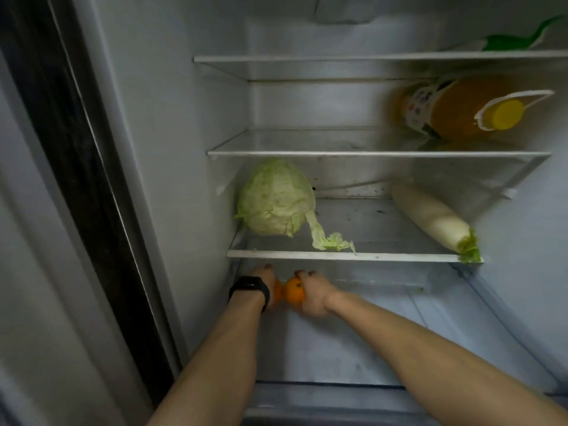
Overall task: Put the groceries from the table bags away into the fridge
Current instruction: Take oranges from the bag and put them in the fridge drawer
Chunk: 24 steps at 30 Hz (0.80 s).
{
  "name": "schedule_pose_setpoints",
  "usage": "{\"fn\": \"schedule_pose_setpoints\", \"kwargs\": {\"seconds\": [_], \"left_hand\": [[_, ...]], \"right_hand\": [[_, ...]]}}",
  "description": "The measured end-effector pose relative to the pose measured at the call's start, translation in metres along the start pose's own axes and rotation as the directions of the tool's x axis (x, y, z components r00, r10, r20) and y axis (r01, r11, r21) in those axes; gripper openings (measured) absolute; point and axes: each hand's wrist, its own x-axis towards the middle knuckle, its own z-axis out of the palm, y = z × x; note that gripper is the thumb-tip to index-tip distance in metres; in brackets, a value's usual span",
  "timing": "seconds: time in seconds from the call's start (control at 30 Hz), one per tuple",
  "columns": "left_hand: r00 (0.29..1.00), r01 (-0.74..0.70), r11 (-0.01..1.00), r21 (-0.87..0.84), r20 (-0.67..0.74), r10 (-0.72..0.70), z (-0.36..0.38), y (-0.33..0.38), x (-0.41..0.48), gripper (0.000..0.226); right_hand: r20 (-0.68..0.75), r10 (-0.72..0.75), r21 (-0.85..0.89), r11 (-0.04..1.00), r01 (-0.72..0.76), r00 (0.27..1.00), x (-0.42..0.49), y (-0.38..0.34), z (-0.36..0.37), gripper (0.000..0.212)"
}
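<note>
Both my arms reach into the open fridge, under the lowest glass shelf [338, 256]. My right hand [313, 295] grips an orange [293, 294] at the back left of the bottom compartment. My left hand [266, 279], with a black band on its wrist, holds a second orange [278, 292], mostly hidden behind the hand. The two oranges sit side by side, nearly touching. On the shelf above lie a pale green cabbage [275, 199] at the left and a long white radish [430, 219] at the right.
A bottle of orange liquid [461, 109] with a yellow cap lies on the middle shelf at the right. A green and white package [516, 41] rests on the top shelf. The fridge's left wall [159, 149] and dark door seal [76, 149] stand close to my left arm.
</note>
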Motion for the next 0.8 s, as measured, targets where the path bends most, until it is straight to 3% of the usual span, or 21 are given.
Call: {"fn": "schedule_pose_setpoints", "kwargs": {"seconds": [0.1,0.5,0.73,0.8], "left_hand": [[0.999,0.047,0.998,-0.035,-0.024,-0.048,0.006,0.002,0.004,0.046],[0.993,0.108,0.993,0.036,-0.049,-0.106,0.019,0.001,0.023,0.045],[0.994,0.108,0.991,0.078,-0.026,-0.106,0.012,0.003,0.013,0.050],[0.996,0.090,0.991,0.102,-0.017,-0.088,0.006,0.004,0.005,0.053]], "right_hand": [[-0.053,0.022,0.091,0.996,-0.017,0.998,0.002,0.005,0.012,0.088],[-0.145,0.019,0.168,0.986,0.005,0.989,0.006,0.013,0.029,0.082],[0.008,0.104,0.086,0.991,-0.105,0.995,-0.003,0.001,0.007,0.105],[0.061,0.112,-0.024,0.994,-0.111,0.992,-0.007,-0.003,-0.004,0.088]]}}
